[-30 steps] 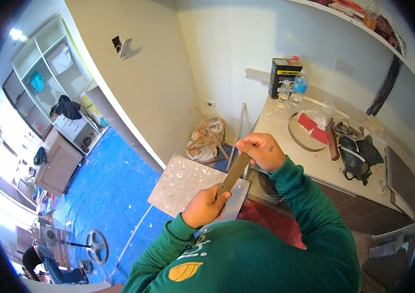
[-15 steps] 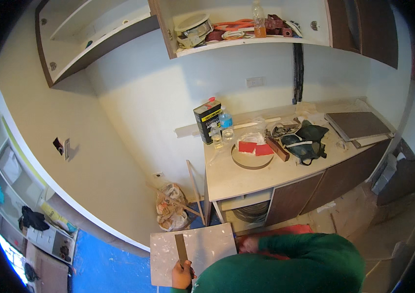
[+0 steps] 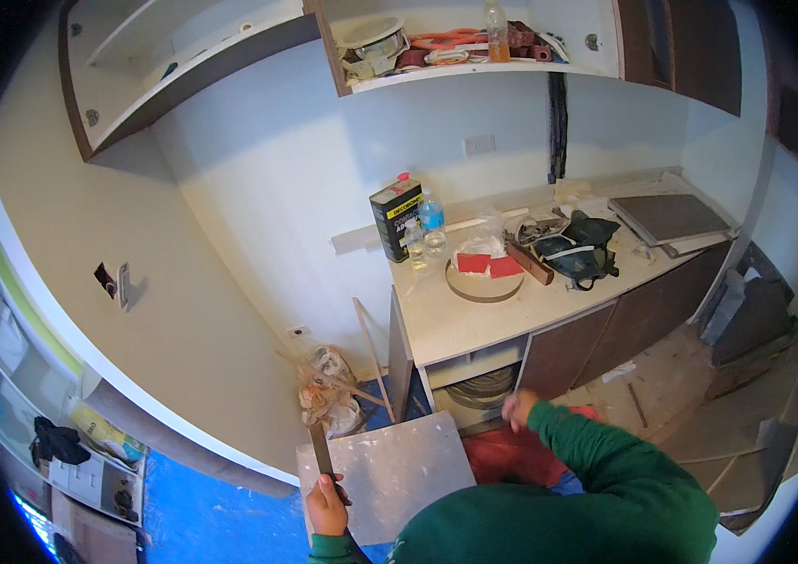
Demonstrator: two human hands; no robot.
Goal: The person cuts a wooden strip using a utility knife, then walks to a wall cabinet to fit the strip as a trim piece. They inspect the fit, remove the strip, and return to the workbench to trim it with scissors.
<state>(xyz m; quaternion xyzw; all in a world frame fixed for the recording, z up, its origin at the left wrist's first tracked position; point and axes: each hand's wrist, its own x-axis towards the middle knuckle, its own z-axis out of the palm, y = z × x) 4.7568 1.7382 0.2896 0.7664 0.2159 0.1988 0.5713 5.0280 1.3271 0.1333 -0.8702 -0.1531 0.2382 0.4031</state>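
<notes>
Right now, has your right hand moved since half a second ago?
Yes. Judged against the cabinet, the right hand has moved up and to the right in the view, closer to the cabinet's lower front edge.

On the long cream-topped cabinet with brown doors [image 3: 455, 331], room for the bare right hand [image 3: 518, 410] is running along the front left edge. At the cabinet's rear left, a red-capped black metal can [image 3: 396, 219] and a clear blue-labelled plastic bottle [image 3: 432, 217] are blocking passage. Left of its middle, a flat brown ring-shaped band [image 3: 484, 299] is obstructing. Before its left end, a pale speckled rectangular board [image 3: 404, 461] is spreading.
</notes>
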